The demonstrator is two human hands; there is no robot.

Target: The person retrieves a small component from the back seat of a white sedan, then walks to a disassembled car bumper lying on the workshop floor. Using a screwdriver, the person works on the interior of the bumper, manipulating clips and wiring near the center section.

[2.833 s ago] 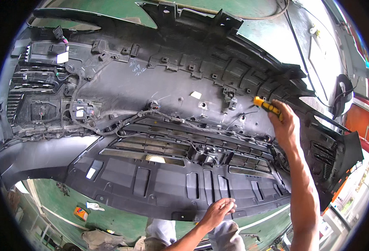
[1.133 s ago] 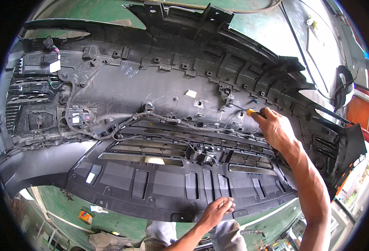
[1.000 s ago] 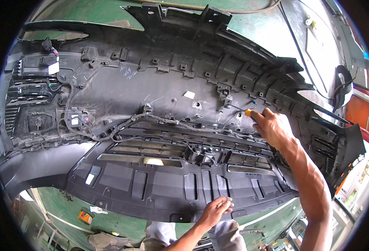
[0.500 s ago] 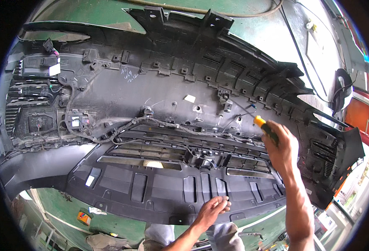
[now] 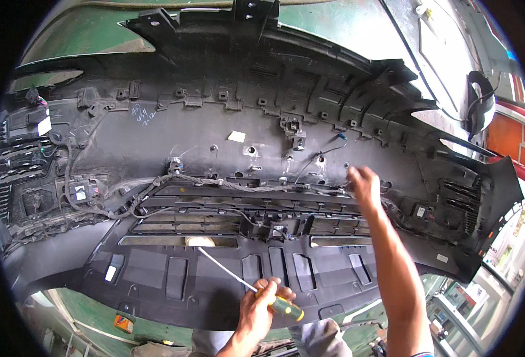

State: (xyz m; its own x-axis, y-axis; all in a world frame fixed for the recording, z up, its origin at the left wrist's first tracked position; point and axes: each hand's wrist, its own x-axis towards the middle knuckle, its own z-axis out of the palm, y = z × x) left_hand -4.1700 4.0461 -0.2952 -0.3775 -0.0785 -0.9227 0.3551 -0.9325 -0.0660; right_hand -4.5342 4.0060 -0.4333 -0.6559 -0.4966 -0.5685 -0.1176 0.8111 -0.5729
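1 scrwdrvr (image 5: 287, 308), 1 bmpr (image 5: 185, 132)

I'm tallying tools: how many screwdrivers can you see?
1: a screwdriver with a yellow-and-green handle, gripped in the left hand above the black bumper. Others may be hidden.

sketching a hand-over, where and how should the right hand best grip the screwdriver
Probably by the free end of the screwdriver's handle, with the right hand coming from the right: the thick green-and-yellow handle sticks out of the left hand toward the lower right, while the thin shaft slants up and left.
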